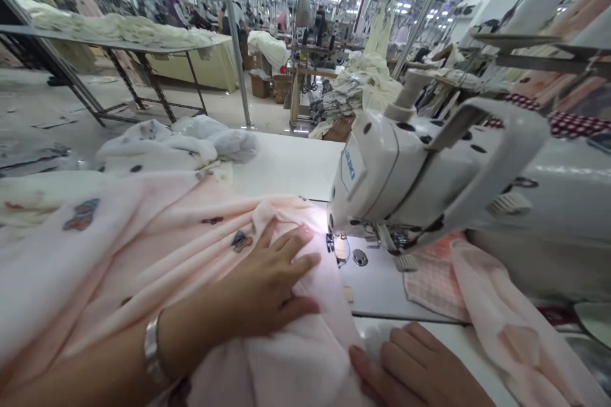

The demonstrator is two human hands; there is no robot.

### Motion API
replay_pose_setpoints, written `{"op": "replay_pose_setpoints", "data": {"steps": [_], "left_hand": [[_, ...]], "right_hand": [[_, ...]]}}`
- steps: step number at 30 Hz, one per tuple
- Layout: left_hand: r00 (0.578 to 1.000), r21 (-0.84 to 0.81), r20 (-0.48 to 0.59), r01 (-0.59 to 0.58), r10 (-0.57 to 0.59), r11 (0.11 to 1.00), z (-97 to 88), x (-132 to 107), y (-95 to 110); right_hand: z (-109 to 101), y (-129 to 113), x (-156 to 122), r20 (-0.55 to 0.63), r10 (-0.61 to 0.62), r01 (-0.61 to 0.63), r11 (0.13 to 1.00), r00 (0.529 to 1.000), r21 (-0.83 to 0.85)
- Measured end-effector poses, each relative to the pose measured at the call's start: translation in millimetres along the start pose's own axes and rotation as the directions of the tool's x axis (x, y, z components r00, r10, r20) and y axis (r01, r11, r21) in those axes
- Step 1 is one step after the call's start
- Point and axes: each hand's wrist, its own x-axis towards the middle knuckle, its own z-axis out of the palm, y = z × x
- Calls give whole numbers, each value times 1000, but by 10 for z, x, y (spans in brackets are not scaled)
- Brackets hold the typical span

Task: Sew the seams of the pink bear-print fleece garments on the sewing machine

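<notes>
Pale pink plush fabric (157, 248) with small printed bear figures spreads over the left of the table, its right edge running under the presser foot (330, 242) of a white sewing machine (377, 172). Flat on this fabric, just left of the foot, lies my left hand (267, 280), fingers spread; a silver bracelet circles its wrist. My right hand (424, 365) is lower, at the fabric's near right edge, with fingers curled and the thumb against the cloth. Its grip is partly hidden, but it appears to pinch that edge. The machine's lamp lights the cloth by the needle.
Right of the needle, a pink checked piece (434, 280) and another pink cloth (515, 324) lie under the machine arm. White fabric bundles (157, 146) sit at the table's far left. Beyond stand a rack table (119, 41) with cream cloth, a metal pole (233, 44) and several people.
</notes>
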Motion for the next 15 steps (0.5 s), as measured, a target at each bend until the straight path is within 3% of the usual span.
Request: {"op": "replay_pose_setpoints", "data": {"steps": [3, 8, 15], "left_hand": [[995, -1, -2, -96, 96, 995, -77, 189, -312], [977, 29, -46, -209, 210, 977, -32, 480, -687], [978, 92, -54, -197, 202, 976, -65, 824, -1070]], "right_hand": [[121, 82, 172, -46, 19, -18, 1000, 999, 19], [293, 289, 370, -85, 87, -85, 996, 993, 25], [500, 439, 418, -32, 185, -186, 982, 982, -33]]}}
